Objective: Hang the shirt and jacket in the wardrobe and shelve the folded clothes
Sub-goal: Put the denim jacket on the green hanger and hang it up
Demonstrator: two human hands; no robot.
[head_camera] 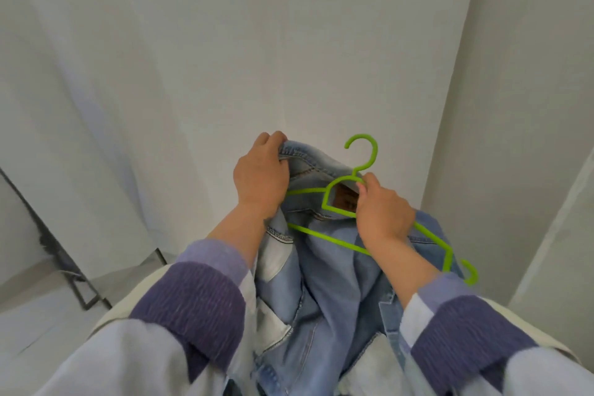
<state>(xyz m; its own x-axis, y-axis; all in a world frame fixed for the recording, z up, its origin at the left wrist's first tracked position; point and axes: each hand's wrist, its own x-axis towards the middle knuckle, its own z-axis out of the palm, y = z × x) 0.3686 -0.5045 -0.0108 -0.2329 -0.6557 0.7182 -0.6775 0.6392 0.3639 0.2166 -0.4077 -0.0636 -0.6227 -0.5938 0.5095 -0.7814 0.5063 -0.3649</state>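
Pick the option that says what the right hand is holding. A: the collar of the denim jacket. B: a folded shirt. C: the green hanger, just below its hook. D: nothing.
C: the right hand pinches the green hanger near the base of its hook, while the left hand grips the denim jacket by its collar.

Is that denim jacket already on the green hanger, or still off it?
Partly on. The green hanger lies at the denim jacket collar, one arm tucked inside, the other outside.

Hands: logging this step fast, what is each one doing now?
Left hand: closed, gripping the jacket collar.
Right hand: closed, holding the hanger.
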